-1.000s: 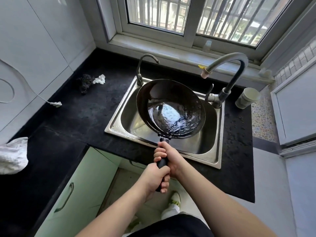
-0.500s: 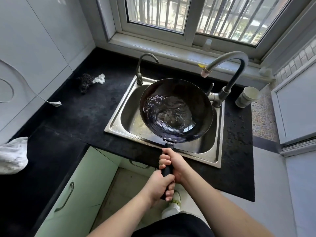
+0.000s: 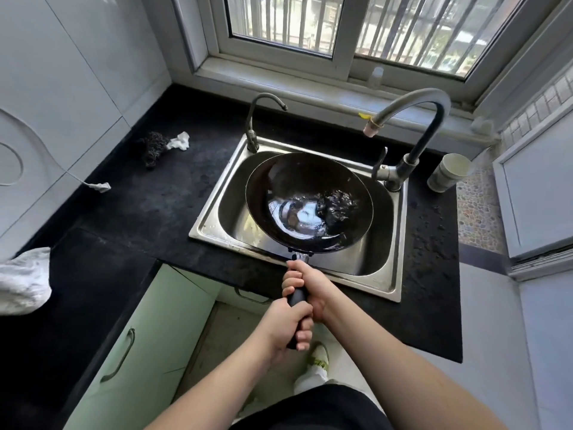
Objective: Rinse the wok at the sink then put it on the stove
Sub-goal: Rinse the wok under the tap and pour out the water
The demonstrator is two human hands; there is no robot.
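Observation:
A dark round wok [image 3: 297,178] hangs over the steel sink [image 3: 210,209], with water sloshing in its lower right part. Its black handle [image 3: 297,297] points toward me over the counter's front edge. My right hand [image 3: 310,285] grips the handle close to the wok. My left hand [image 3: 286,325] grips the handle's end just behind it. The large curved faucet [image 3: 412,125] stands at the sink's back right, its spout above the wok's right side; no water runs from it. No stove is in view.
A small second tap [image 3: 252,125] rises at the sink's back left. A white cup [image 3: 448,172] stands right of the faucet. A steel scrubber [image 3: 153,147] and crumpled paper [image 3: 179,141] lie on the black counter [image 3: 148,212]; a white cloth [image 3: 23,280] sits far left.
The wok has swung back left and tilted, and the water in it has sloshed from the left side to the right. Both hands keep the same hold on the handle.

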